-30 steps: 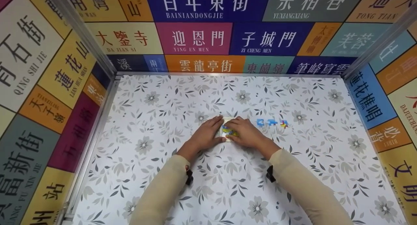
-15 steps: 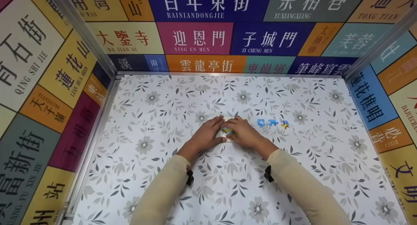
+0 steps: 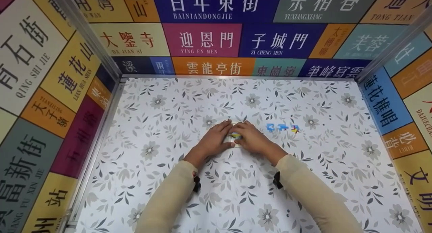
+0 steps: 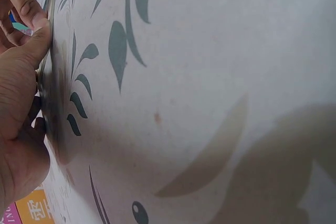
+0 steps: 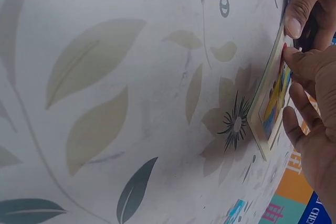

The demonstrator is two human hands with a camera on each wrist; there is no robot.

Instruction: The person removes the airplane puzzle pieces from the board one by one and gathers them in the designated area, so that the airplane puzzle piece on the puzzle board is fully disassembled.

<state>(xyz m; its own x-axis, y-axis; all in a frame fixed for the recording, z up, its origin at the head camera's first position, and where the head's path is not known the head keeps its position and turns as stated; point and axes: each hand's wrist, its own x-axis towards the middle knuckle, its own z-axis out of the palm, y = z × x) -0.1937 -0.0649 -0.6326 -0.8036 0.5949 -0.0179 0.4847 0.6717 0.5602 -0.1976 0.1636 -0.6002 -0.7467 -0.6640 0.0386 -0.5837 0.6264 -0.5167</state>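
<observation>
A small jigsaw puzzle with a pale wooden frame (image 5: pixel 255 128) lies on the table between the two hands; yellow, blue and red show inside it. My left hand (image 3: pixel 212 138) holds the frame's left side, its thumb at the near corner and its fingers along the far part. Over the puzzle is my right hand (image 3: pixel 253 138), fingers bent and thumb (image 5: pixel 302 62) on a reddish spot near the frame's near edge. It seems to pinch a puzzle piece, which the fingers mostly hide. To the right lie three loose pieces: a blue one (image 3: pixel 270 127), another blue one (image 3: pixel 282 127) and a multicoloured one (image 3: pixel 295 128).
A white cloth with grey flowers and leaves covers the table (image 3: pixel 189 199). Panels (image 3: pixel 206 40) with large characters stand along the back and both sides. A metal rail (image 3: pixel 236 77) runs along the back edge.
My right hand has shifted slightly left over the puzzle, its fingers drawn closer to the thumb, covering more of the picture. My left hand and the loose pieces stay put.
</observation>
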